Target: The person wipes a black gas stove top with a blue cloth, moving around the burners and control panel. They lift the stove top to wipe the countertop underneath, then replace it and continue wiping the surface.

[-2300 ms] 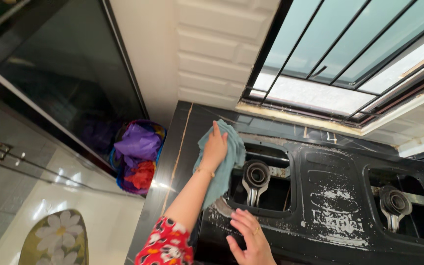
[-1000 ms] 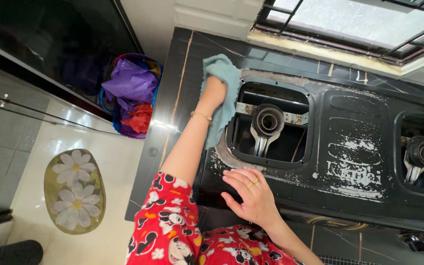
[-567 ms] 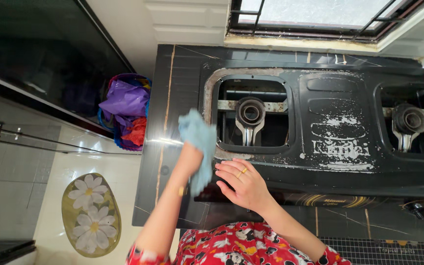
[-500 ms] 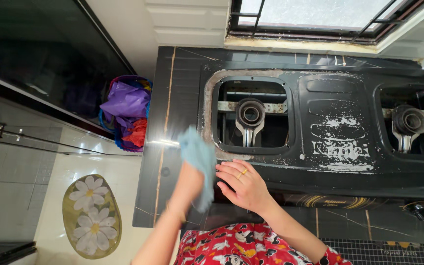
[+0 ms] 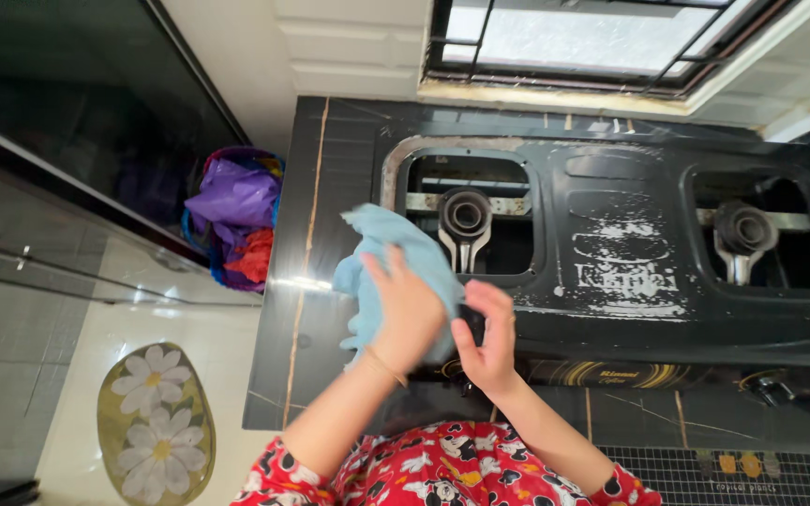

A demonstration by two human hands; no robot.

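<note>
The left hand (image 5: 405,319) clutches one light blue cloth (image 5: 382,258) above the front edge of the black stove (image 5: 611,215), at 7 o'clock from the left burner (image 5: 466,214). The right hand (image 5: 487,339) pinches a small dark object, largely hidden. Two burners are visible; the right burner (image 5: 741,228) sits at 3 o'clock. One flower-print mat (image 5: 154,424) is cut off at the bottom.
</note>
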